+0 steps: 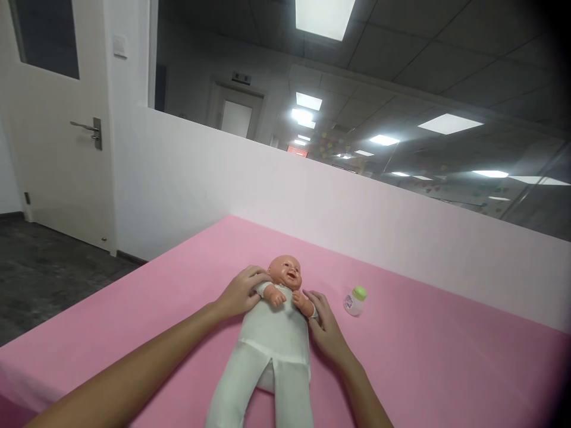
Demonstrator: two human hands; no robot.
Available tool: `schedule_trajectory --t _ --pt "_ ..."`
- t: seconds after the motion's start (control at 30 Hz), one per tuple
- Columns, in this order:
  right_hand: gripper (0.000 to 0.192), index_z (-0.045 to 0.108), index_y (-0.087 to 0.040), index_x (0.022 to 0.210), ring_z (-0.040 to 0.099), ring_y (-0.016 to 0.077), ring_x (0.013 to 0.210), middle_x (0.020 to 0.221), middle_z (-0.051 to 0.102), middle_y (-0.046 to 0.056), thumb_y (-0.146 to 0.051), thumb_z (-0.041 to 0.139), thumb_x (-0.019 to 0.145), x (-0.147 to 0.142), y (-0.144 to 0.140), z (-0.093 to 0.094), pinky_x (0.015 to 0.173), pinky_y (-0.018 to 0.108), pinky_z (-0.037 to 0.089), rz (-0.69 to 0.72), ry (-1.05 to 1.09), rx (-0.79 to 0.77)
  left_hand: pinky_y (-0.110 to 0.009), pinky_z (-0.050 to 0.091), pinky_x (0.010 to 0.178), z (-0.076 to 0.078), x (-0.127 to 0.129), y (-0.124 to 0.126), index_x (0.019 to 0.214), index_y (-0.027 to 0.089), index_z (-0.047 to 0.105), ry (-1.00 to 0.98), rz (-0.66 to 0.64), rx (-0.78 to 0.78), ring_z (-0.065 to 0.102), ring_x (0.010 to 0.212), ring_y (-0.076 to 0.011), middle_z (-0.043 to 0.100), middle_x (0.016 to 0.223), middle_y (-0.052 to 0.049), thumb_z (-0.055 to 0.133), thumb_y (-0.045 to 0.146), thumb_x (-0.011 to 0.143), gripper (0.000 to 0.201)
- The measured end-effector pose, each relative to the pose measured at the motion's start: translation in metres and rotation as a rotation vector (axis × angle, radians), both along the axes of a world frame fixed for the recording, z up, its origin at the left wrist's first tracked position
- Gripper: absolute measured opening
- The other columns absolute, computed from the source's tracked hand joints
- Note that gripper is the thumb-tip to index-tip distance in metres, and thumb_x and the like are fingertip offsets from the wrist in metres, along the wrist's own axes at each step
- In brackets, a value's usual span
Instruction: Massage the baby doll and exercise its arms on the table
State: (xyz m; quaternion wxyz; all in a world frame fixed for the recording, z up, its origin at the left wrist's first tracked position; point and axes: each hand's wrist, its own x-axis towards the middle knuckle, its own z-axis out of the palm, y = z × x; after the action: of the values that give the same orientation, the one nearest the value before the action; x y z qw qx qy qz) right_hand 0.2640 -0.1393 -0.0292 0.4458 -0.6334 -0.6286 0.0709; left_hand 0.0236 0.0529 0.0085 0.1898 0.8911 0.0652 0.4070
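A baby doll (276,333) in pale white clothes lies on its back on a pink-covered table (187,267), its head towards the wall and its legs towards me. My left hand (243,291) is curled round the doll's shoulder and upper arm on the left side, with the thumb hidden. On the other side my right hand (325,324) holds the doll's arm near the sleeve, fingers bent along it. Both of the doll's small hands rest on its chest. To the right of my right hand stands a small clear bottle (354,301) with a green lid, tilted in this view.
A white low wall (312,190) borders the table's far side, with a dark window (379,95) above it that shows ceiling lights. At the left is a closed door (62,137) with a metal handle, above a dark floor (49,273).
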Motion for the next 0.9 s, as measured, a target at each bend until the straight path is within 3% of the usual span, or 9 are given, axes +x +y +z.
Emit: schedule_trajectory --t 0.17,0.27,0.43,0.6,0.77,0.9 --pt "0.059 0.046 -0.033 0.151 0.049 0.0238 0.132 0.139 0.045 0.008 -0.019 0.045 0.094 0.002 0.000 -0.001 0.108 0.040 0.050 -0.082 -0.006 0.042 -0.033 0.053 0.085 -0.005 0.001 0.003 0.124 0.027 0.069 0.004 0.036 -0.003 0.059 0.105 -0.0224 0.059 0.115 -0.007 0.052 0.002 0.079 0.055" --pt "0.050 0.054 -0.032 0.144 0.055 0.0236 0.123 0.132 0.048 0.008 -0.024 0.050 0.095 0.002 0.001 0.001 0.098 0.037 0.055 -0.113 0.010 0.066 -0.033 0.053 0.089 -0.007 0.001 0.005 0.129 0.028 0.066 -0.004 0.025 -0.030 0.060 0.107 -0.0216 0.060 0.118 -0.006 0.051 0.001 0.080 0.058" --pt "0.047 0.063 -0.029 0.131 0.058 0.0250 0.117 0.124 0.055 0.008 -0.016 0.054 0.086 -0.001 0.002 0.007 0.098 0.040 0.054 -0.154 -0.041 0.156 -0.036 0.050 0.098 -0.005 0.002 0.005 0.127 0.026 0.065 -0.027 0.036 -0.084 0.063 0.109 -0.0220 0.067 0.119 -0.005 0.055 0.006 0.086 0.047" --pt "0.048 0.063 -0.028 0.131 0.059 0.0275 0.121 0.130 0.063 0.008 -0.014 0.053 0.086 -0.004 -0.002 0.014 0.099 0.043 0.053 -0.157 0.007 0.151 -0.036 0.050 0.096 -0.001 0.000 0.002 0.123 0.026 0.066 -0.038 0.044 -0.108 0.065 0.109 -0.0230 0.070 0.120 -0.005 0.055 0.009 0.085 0.043" --pt "0.046 0.058 -0.026 0.139 0.062 0.0307 0.122 0.136 0.065 0.011 -0.029 0.057 0.093 -0.005 -0.004 0.013 0.096 0.047 0.056 -0.235 0.134 0.135 -0.033 0.052 0.086 0.001 -0.002 0.001 0.131 0.027 0.062 -0.018 0.084 -0.195 0.068 0.102 -0.0220 0.072 0.120 -0.003 0.055 0.015 0.089 0.044" --pt "0.046 0.059 -0.024 0.139 0.066 0.0297 0.119 0.137 0.066 0.012 -0.032 0.057 0.093 -0.008 -0.003 0.017 0.092 0.044 0.059 -0.217 0.178 0.172 -0.032 0.052 0.084 0.002 -0.003 0.001 0.130 0.025 0.063 -0.035 0.096 -0.201 0.068 0.098 -0.0216 0.072 0.119 -0.003 0.055 0.014 0.088 0.044"
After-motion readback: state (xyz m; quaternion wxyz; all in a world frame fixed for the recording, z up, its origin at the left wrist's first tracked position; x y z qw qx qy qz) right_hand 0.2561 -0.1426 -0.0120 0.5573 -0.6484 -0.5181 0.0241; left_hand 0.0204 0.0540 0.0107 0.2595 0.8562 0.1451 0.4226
